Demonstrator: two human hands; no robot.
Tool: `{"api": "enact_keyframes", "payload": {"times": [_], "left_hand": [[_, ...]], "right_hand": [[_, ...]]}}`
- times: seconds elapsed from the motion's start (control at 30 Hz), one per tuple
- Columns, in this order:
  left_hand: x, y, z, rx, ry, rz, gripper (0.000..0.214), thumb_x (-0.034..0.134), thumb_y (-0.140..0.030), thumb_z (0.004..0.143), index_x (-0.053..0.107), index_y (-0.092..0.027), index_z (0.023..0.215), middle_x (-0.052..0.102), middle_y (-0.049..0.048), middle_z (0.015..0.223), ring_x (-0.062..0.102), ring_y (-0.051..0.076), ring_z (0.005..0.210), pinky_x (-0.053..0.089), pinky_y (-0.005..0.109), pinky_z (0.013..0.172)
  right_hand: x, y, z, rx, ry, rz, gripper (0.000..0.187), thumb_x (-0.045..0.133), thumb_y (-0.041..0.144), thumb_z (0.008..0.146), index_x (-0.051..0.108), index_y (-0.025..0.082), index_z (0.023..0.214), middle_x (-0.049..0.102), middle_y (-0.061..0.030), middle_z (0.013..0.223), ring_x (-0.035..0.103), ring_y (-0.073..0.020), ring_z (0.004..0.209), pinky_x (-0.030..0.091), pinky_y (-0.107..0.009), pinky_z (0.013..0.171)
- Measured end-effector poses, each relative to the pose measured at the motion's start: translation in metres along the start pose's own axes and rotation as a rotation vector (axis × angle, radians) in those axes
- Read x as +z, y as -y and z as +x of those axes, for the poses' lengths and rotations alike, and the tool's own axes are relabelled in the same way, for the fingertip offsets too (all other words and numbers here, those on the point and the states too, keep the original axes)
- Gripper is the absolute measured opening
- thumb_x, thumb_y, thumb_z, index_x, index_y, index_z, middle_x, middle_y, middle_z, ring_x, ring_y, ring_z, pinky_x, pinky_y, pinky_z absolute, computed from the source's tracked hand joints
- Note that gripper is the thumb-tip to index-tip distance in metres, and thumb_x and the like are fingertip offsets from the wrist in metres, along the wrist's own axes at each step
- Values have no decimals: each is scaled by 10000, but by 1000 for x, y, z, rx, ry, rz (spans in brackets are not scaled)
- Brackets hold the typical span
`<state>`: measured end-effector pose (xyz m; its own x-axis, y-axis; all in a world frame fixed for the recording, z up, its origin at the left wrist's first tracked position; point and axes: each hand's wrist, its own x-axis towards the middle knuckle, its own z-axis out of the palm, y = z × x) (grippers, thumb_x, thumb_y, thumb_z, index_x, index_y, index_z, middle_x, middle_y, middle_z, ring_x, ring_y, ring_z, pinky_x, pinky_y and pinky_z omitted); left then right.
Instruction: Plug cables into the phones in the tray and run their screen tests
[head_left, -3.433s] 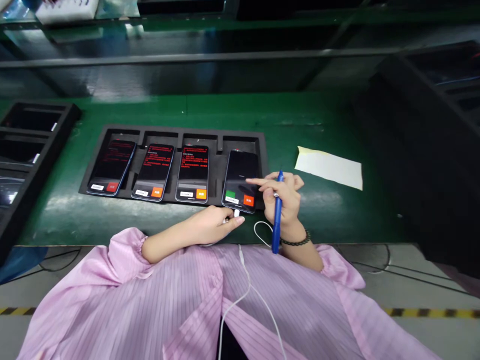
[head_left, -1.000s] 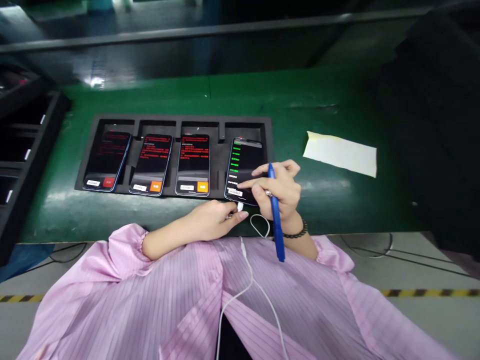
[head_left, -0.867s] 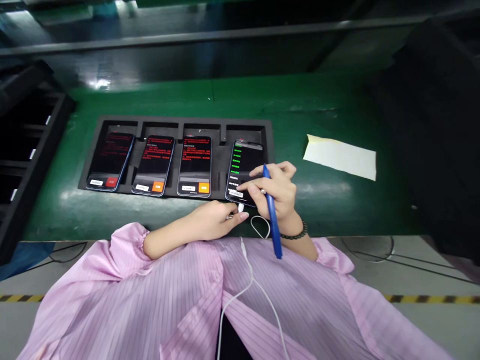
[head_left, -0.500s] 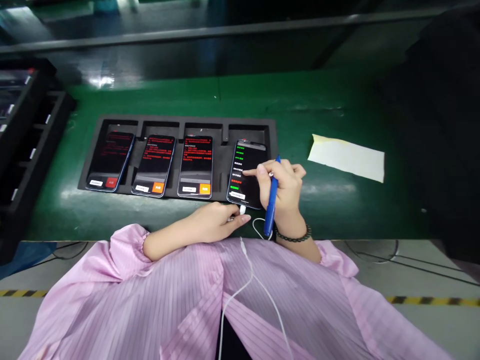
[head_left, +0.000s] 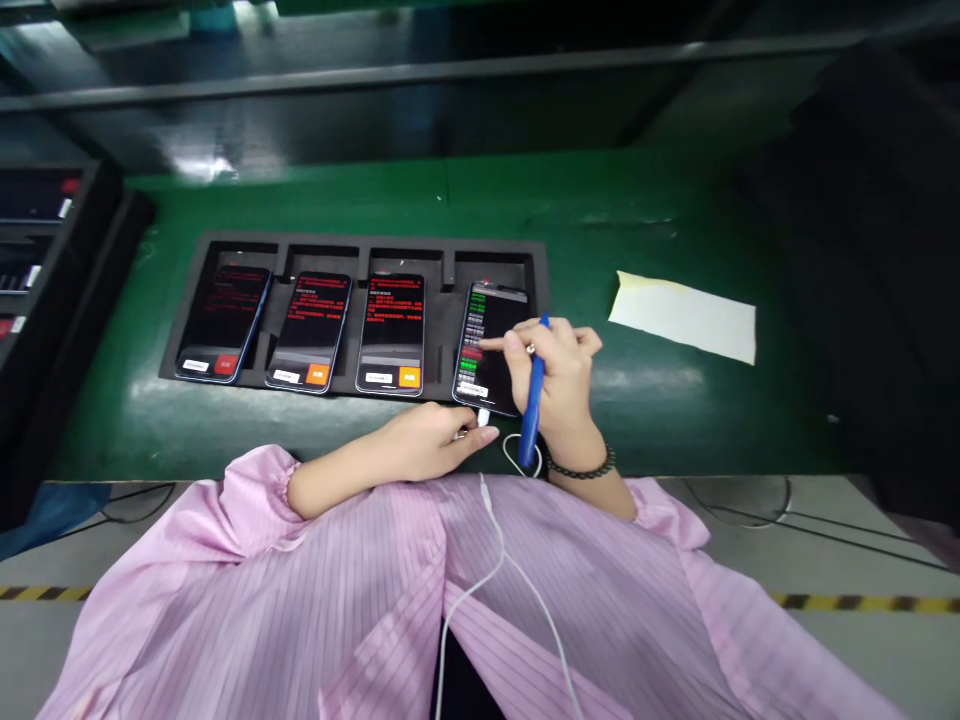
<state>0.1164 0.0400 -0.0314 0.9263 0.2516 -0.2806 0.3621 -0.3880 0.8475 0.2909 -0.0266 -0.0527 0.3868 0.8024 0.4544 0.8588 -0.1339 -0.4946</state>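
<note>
My right hand is closed around a blue pen, its index finger stretched onto the screen of the rightmost smartphone. Green, white and red lines of text fill that screen's left side. My left hand pinches the white plug of a cable at this phone's lower edge. Three more smartphones lie to the left in the black tray: one with a red button, two with orange buttons. All show red text.
A strip of white paper lies on the green table to the right. Black trays with more devices stand at the left. A white earphone cord hangs down over the pink striped coat.
The text on the rightmost phone's screen has shifted and looks smeared, as in scrolling. My right index finger has moved slightly left on the screen; my left hand stays at the plug.
</note>
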Motion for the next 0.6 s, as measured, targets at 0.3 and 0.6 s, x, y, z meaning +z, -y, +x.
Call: {"api": "enact_keyframes", "payload": {"times": [0.3, 0.6], "left_hand": [[-3, -6, -1, -57, 24, 19, 391, 480, -432, 1023, 535, -179, 730, 519, -36, 605, 455, 103, 536, 315, 254, 554], [-1, -3, -1, -19, 7, 50, 389, 481, -432, 1021, 546, -174, 736, 526, -32, 610, 452, 99, 535, 317, 247, 551]], "right_hand": [[2, 1, -2, 20, -178, 99, 399, 436, 384, 1037, 725, 211, 825, 698, -12, 825, 619, -193, 891, 286, -419, 926], [0, -2, -5, -9, -130, 144, 459, 435, 440, 1018, 735, 244, 732, 677, -10, 788, 635, -192, 874, 332, -422, 922]]}}
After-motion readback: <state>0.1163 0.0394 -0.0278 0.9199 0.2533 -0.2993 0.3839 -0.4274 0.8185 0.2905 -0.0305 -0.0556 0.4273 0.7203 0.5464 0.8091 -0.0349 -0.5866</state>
